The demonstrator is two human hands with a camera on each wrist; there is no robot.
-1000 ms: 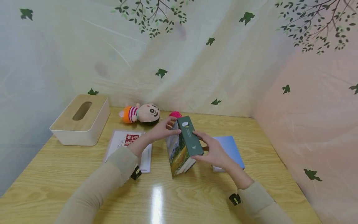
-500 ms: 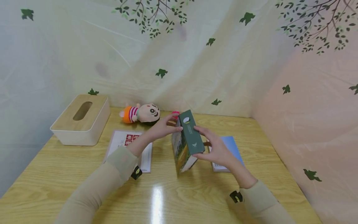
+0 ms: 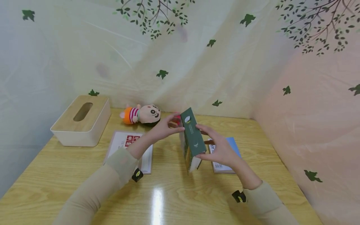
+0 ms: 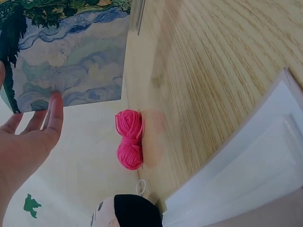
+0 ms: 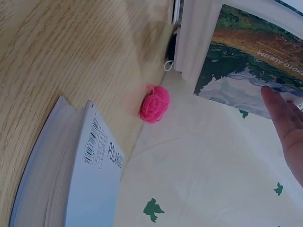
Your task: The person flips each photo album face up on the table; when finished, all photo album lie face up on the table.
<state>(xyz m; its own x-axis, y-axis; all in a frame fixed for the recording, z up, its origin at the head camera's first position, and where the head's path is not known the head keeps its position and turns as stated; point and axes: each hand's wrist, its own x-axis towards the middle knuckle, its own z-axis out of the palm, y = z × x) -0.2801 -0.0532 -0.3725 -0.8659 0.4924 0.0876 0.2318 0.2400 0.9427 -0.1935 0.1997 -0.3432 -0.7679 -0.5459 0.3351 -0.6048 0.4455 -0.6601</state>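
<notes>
A photo album with a dark green spine (image 3: 192,132) stands spine up between both hands, tilted over the middle of the table. In the left wrist view its painted cover (image 4: 71,61) shows swirling clouds; in the right wrist view the other cover (image 5: 255,61) reads "PHOTO ALBUM". My left hand (image 3: 163,128) holds the far end, its thumb at the spine's left edge and fingers at the album's end. With my right hand (image 3: 222,148) I grip the right side, thumb at the spine's near corner and a fingertip on the cover.
A blue-and-white album marked "POLAROID" (image 5: 97,161) lies right of the held one. On the left lies a white booklet with red characters (image 3: 146,162). Behind are a plush doll (image 3: 146,114), a pink yarn skein (image 4: 130,139) and a wood-lidded tissue box (image 3: 78,137).
Both hands have shifted the photo album a little to the right and away from me. Its lower edges have swung right beneath the spine, so less of the left cover shows.
</notes>
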